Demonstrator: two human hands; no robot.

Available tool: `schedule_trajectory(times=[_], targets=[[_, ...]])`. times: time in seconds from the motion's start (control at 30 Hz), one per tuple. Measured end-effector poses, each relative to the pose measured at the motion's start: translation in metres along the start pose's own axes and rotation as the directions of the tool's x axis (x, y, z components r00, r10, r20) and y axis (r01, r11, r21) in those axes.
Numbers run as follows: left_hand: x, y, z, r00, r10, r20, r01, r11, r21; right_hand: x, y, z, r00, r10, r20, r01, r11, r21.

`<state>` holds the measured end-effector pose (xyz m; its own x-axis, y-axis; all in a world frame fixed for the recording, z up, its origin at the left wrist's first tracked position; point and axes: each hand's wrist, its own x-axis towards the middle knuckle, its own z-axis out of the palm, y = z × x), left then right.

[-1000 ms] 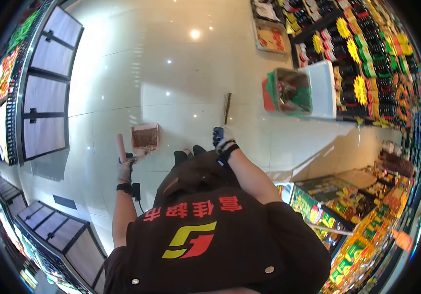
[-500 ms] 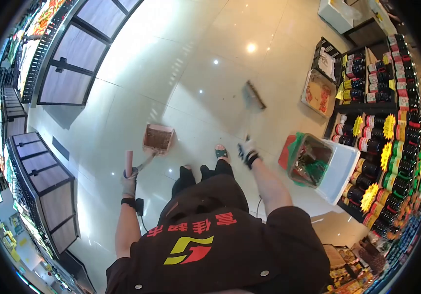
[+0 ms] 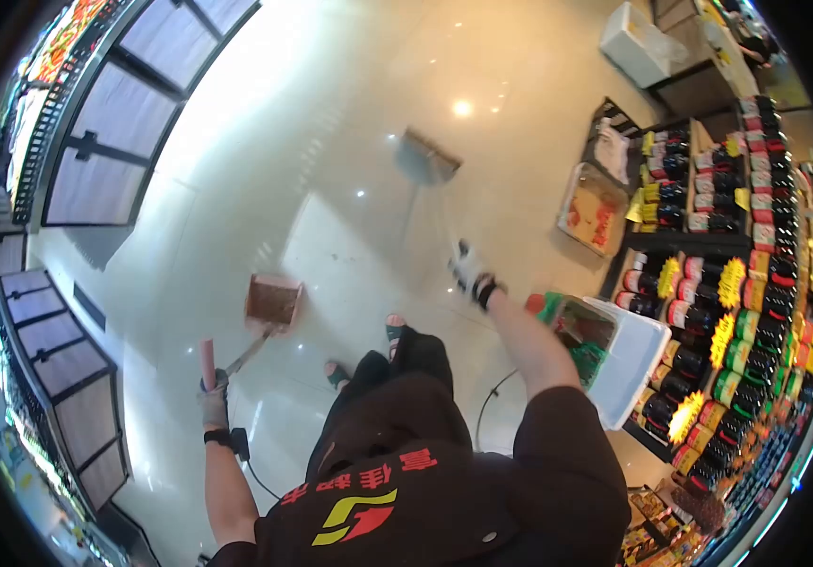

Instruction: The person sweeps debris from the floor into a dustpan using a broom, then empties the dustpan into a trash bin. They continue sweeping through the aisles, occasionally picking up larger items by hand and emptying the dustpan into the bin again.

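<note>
My gloved left hand (image 3: pixel 215 402) is closed around the pinkish handle of a long-handled dustpan (image 3: pixel 272 302). The pan rests on the floor ahead of my feet, with dark dirt inside it. In my gloved right hand (image 3: pixel 471 272) is the stick of a broom (image 3: pixel 432 154); the stick is thin and faint against the bright tiles. The broom's wide head is on or close to the floor, farther forward than the dustpan and to its right, slightly blurred. A few small dark specks lie on the tiles between dustpan and broom.
To my right stand a bin with a green bag (image 3: pixel 588 326), a white foam box (image 3: pixel 630 364), a shallow tray (image 3: pixel 592 210) and a black crate (image 3: pixel 612 142). Shelves of bottles (image 3: pixel 700 283) line that side. Wood-panelled display stands (image 3: pixel 99 180) run along the left.
The broom head has swung left and farther forward, and my right hand has reached forward with it. My left hand still grips the dustpan. My feet and the camera view have shifted.
</note>
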<state>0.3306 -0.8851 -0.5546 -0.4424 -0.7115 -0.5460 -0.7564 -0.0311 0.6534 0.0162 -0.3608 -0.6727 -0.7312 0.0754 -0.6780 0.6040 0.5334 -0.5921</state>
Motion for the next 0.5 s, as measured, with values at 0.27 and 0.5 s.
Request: schedule_trajectory(times=[0.27,0.5], targets=[[0.011,0.007,0.011,0.999,0.046,-0.017,-0.047,0.999,-0.012,0.012,-0.05,0.023,0.974,0.124,0.187,-0.136,0.989,0.051],[0.036,0.022,-0.005,0.989,0.136,-0.05,-0.136,0.991,-0.014,-0.159,0.057,0.073,0.962,0.096,0.256,-0.106,0.994,0.024]])
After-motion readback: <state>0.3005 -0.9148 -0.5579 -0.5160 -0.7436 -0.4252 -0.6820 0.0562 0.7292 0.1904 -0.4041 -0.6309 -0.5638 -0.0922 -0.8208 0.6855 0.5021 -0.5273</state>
